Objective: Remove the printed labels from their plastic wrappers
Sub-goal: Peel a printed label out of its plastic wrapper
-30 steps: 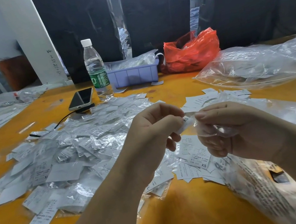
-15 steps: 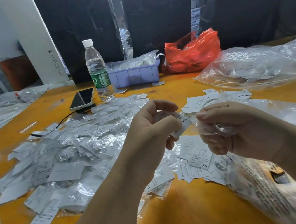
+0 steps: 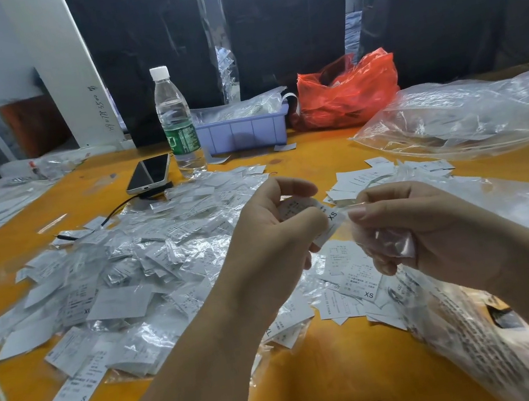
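Observation:
My left hand [image 3: 272, 233] pinches a white printed label [image 3: 328, 218] marked XS between thumb and fingers, above the table's middle. Just to its right, my right hand [image 3: 413, 228] grips crumpled clear plastic wrappers [image 3: 391, 242]; its fingertips sit close to the label's right end. A large heap of labels still in their wrappers [image 3: 122, 271] spreads over the table to the left. Bare labels [image 3: 351, 276] lie in a loose pile under and between my hands, and more bare labels [image 3: 367, 177] sit behind them.
A water bottle [image 3: 176, 120], a phone [image 3: 149, 173] with a cable, a lilac tray [image 3: 245, 130] and a red bag [image 3: 346, 90] stand at the back of the orange table [image 3: 319, 382]. Large clear bags [image 3: 464, 113] lie right; another printed bag [image 3: 478, 333] lies near right.
My left hand has drawn the XS label out of the wrapper, so more of the label shows. The right hand keeps the wrappers and has barely moved.

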{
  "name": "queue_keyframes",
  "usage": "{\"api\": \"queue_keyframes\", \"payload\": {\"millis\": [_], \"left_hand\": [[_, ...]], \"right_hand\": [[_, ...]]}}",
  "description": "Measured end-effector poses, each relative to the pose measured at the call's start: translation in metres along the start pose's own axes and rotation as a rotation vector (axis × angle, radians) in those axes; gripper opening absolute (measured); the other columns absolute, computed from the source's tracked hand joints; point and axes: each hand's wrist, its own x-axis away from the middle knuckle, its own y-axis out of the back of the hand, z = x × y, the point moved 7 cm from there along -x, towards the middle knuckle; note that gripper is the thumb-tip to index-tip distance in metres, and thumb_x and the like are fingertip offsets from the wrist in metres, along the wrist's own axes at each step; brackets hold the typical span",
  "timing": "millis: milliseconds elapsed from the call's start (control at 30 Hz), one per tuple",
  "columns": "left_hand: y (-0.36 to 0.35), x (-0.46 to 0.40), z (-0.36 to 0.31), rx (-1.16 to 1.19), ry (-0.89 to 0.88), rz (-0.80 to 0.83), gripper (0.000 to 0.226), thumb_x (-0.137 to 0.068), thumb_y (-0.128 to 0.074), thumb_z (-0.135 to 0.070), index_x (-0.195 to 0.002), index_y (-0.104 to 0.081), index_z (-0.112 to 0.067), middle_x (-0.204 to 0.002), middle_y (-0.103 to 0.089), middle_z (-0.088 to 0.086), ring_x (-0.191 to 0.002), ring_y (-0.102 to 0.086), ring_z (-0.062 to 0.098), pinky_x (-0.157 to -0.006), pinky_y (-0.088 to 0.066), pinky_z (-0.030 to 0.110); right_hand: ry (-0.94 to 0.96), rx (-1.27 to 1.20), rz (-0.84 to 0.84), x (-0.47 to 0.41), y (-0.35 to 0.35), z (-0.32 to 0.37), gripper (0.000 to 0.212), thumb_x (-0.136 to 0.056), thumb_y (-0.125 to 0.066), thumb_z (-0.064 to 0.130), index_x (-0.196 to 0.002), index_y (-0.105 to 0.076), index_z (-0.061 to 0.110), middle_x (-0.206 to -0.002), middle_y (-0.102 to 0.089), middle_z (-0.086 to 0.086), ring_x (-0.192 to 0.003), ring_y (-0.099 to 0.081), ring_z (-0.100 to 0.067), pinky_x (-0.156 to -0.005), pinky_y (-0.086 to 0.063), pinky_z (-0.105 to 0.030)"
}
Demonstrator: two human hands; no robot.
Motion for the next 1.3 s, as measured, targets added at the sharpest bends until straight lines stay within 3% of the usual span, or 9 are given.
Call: {"api": "queue_keyframes", "payload": {"millis": [233, 367, 533, 733, 867, 933, 1033, 1167, 1300], "left_hand": [[-0.001, -0.001, 0.000, -0.031, -0.026, -0.005, 0.043, -0.067, -0.067, -0.018, -0.108, -0.060, -0.030, -0.065, -0.065, -0.008, -0.053, -0.056, 0.011, -0.048, -0.050, 0.026], [-0.001, -0.001, 0.000, -0.056, -0.038, 0.010, 0.044, -0.073, -0.077, -0.018, -0.112, -0.059, -0.027, -0.077, -0.064, 0.002, -0.057, -0.058, 0.010, -0.052, -0.051, 0.026], [-0.001, 0.001, -0.001, -0.097, -0.078, 0.030, 0.008, -0.086, -0.072, -0.015, -0.092, -0.068, -0.018, -0.075, -0.067, 0.001, -0.063, -0.061, 0.008, -0.054, -0.051, 0.021], [0.000, 0.002, 0.000, -0.132, -0.088, -0.011, 0.005, -0.084, -0.075, -0.016, -0.086, -0.070, -0.014, -0.080, -0.071, 0.010, -0.066, -0.063, 0.014, -0.056, -0.054, 0.022], [-0.003, 0.001, 0.003, -0.130, -0.057, -0.010, 0.006, -0.085, -0.074, -0.018, -0.087, -0.071, -0.012, -0.080, -0.070, 0.012, -0.065, -0.062, 0.012, -0.055, -0.054, 0.023], [-0.002, 0.000, 0.004, -0.094, -0.035, -0.020, 0.009, -0.089, -0.070, -0.021, -0.089, -0.072, -0.013, -0.080, -0.069, 0.009, -0.064, -0.060, 0.007, -0.055, -0.052, 0.022], [0.002, -0.001, 0.005, -0.050, -0.014, -0.059, 0.016, -0.092, -0.065, -0.023, -0.087, -0.069, -0.009, -0.071, -0.066, -0.002, -0.061, -0.057, 0.007, -0.052, -0.049, 0.022], [0.005, -0.001, 0.003, -0.062, -0.042, -0.082, 0.018, -0.091, -0.066, -0.022, -0.080, -0.068, -0.009, -0.064, -0.064, -0.009, -0.055, -0.052, 0.004, -0.051, -0.044, 0.017], [0.003, -0.001, 0.007, -0.021, 0.008, -0.063, 0.020, -0.092, -0.065, -0.023, -0.083, -0.067, -0.005, -0.064, -0.064, -0.009, -0.055, -0.050, 0.006, -0.051, -0.042, 0.017]], "right_hand": [[0.084, 0.110, -0.098, 0.002, 0.004, 0.005, 0.012, -0.075, -0.068, 0.021, -0.066, -0.069, 0.013, -0.063, -0.059, -0.010, -0.052, -0.049, -0.018, -0.049, -0.046, -0.028], [0.104, 0.167, -0.111, 0.002, 0.003, 0.006, 0.009, -0.075, -0.075, 0.019, -0.069, -0.072, 0.013, -0.063, -0.060, -0.011, -0.052, -0.052, -0.017, -0.048, -0.046, -0.026], [0.107, 0.197, -0.145, 0.003, 0.004, 0.006, 0.016, -0.071, -0.072, 0.025, -0.071, -0.073, 0.009, -0.062, -0.061, -0.010, -0.051, -0.054, -0.016, -0.048, -0.048, -0.026], [0.108, 0.316, -0.135, 0.002, 0.004, 0.007, 0.018, -0.065, -0.074, 0.030, -0.073, -0.079, 0.015, -0.069, -0.069, -0.008, -0.062, -0.061, -0.015, -0.056, -0.054, -0.025], [0.111, 0.357, -0.152, 0.001, 0.003, 0.006, 0.020, -0.066, -0.073, 0.035, -0.076, -0.080, 0.019, -0.067, -0.068, -0.001, -0.062, -0.057, -0.011, -0.056, -0.048, -0.025], [0.132, 0.323, -0.198, 0.002, 0.007, 0.008, 0.020, -0.065, -0.074, 0.036, -0.075, -0.080, 0.019, -0.067, -0.066, -0.009, -0.056, -0.047, -0.017, -0.054, -0.039, -0.029], [0.114, 0.267, -0.244, 0.004, 0.013, 0.009, 0.028, -0.061, -0.077, 0.039, -0.077, -0.079, 0.016, -0.086, -0.064, -0.035, -0.059, -0.037, -0.027, -0.054, -0.028, -0.035], [0.074, 0.237, -0.137, 0.002, 0.004, 0.004, 0.021, -0.068, -0.074, 0.026, -0.082, -0.080, 0.012, -0.071, -0.072, -0.001, -0.049, -0.040, -0.009, -0.047, -0.036, -0.022], [0.074, 0.237, -0.144, 0.001, 0.006, 0.002, 0.022, -0.066, -0.074, 0.024, -0.082, -0.079, 0.010, -0.059, -0.061, 0.000, -0.046, -0.038, -0.012, -0.045, -0.036, -0.021]]}}
